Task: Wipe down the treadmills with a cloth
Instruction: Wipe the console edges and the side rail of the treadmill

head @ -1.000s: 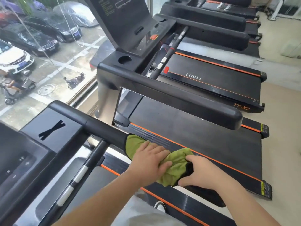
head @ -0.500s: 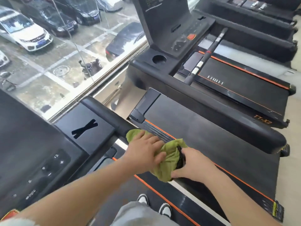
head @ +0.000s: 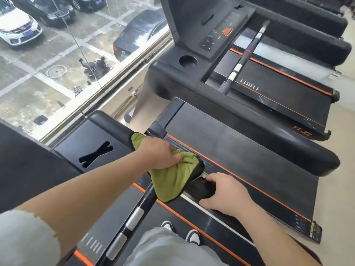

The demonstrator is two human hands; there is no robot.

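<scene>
Green cloth (head: 171, 179) is draped over the near treadmill's black handrail (head: 113, 125), close to the handrail's free end, with one corner hanging below it. The left hand (head: 159, 154) lies on top of the cloth, fingers curled down over it and the handrail. The right hand (head: 228, 194) sits just past the cloth at the handrail's tip, thumb and bent fingers clasping the black end. Beyond the handrail lies the neighbouring treadmill's dark belt (head: 240, 146).

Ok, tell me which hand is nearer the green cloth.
Left. The left hand grips the green cloth itself; the right hand holds the handrail end just beside it.
</scene>
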